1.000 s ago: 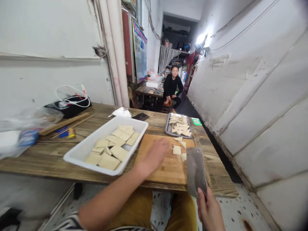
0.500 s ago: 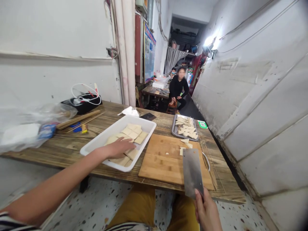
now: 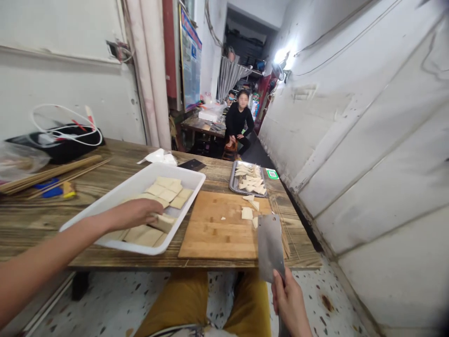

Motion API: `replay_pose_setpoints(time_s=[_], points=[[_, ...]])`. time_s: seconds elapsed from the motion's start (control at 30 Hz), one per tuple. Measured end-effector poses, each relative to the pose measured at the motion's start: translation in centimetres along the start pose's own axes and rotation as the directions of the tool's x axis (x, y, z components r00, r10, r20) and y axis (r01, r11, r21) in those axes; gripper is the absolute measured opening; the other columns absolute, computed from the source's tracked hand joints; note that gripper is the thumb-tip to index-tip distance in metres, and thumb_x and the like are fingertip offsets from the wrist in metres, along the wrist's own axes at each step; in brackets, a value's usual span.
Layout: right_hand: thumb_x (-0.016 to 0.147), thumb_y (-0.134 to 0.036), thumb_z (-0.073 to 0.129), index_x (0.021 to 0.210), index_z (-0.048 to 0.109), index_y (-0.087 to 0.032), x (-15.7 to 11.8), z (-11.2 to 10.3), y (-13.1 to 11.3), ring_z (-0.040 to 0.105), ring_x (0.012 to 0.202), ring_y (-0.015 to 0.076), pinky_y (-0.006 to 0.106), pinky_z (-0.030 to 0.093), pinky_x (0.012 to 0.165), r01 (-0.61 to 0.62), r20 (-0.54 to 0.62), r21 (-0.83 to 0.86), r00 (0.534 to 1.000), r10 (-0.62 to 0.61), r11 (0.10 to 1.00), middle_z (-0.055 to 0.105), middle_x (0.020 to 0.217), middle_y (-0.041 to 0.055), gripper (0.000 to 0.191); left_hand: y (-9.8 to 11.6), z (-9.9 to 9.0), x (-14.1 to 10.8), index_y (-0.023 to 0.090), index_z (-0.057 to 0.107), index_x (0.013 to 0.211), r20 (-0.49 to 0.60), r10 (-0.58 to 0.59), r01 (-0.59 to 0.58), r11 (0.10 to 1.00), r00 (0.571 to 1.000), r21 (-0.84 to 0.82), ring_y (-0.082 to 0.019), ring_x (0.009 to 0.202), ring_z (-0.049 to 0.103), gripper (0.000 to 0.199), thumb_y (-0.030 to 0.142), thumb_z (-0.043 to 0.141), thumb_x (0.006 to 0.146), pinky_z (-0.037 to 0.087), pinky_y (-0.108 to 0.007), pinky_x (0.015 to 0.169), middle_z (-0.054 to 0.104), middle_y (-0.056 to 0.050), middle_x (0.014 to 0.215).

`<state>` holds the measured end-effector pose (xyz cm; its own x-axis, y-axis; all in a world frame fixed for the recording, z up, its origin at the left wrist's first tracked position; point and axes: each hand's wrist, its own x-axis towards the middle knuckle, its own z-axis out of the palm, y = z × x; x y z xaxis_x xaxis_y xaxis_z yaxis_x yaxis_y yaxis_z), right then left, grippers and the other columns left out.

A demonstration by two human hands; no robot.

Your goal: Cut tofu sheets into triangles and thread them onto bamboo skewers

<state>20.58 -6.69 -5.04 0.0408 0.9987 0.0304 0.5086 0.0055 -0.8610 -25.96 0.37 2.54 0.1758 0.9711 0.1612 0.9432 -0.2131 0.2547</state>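
Observation:
My left hand [image 3: 140, 211] is inside the white plastic tray [image 3: 191, 180], its fingers curled down around the edge of a pale square slice [image 3: 164, 222]. More square slices [image 3: 164, 189] lie in the tray around it. In my right hand [image 3: 290, 299] is the handle of a wide cleaver [image 3: 271, 245], its blade over the right side of the wooden cutting board [image 3: 213, 229]. Several cut pale pieces [image 3: 247, 213] rest on the board's upper right part, partly behind the blade.
Behind the board, a metal tray [image 3: 232, 182] holds skewered pale pieces. Thin sticks [image 3: 285, 229] lie right of the board. Bundled sticks [image 3: 52, 174] and a black case [image 3: 70, 145] are at left. A person [image 3: 239, 119] sits beyond the table.
The view has shifted right, so things appear further left. My left fingers, spread over the slices before, are now curled around one raised slice. My right hand still holds the cleaver.

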Motion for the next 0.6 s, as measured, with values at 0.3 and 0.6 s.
replay_pose_setpoints(time_s=[0.3, 0.6], points=[[0.088, -0.058, 0.038, 0.081, 0.037, -0.023, 0.1, -1.0, -1.6, 0.037, 0.03, 0.0094, 0.018, 0.03, 0.03, -0.075, 0.01, 0.093, 0.997, 0.075, 0.993, 0.036, 0.046, -0.0105, 0.036, 9.4, -3.8, -1.0, 0.022, 0.067, 0.094, -0.29, -0.305, 0.205, 0.922, 0.907, -0.329, -0.018, 0.084, 0.059, 0.044, 0.057, 0.055, 0.07, 0.043, -0.025, 0.078, 0.07, 0.002, 0.095], [0.094, -0.035, 0.03, 0.085, 0.046, -0.019, 1.1, -1.1, -4.1, 0.057, 0.051, 0.0172, 0.023, 0.037, 0.048, 0.294, 0.132, -0.408, 0.956, -0.263, 0.864, 0.058, 0.06, 0.0018, 0.024, 20.0, 10.5, 4.4, 0.017, 0.069, 0.086, 0.151, -0.174, 0.23, 0.762, 0.973, -0.605, -0.021, 0.079, 0.063, 0.027, 0.034, 0.051, 0.076, 0.043, -0.029, 0.068, 0.071, -0.005, 0.086]])
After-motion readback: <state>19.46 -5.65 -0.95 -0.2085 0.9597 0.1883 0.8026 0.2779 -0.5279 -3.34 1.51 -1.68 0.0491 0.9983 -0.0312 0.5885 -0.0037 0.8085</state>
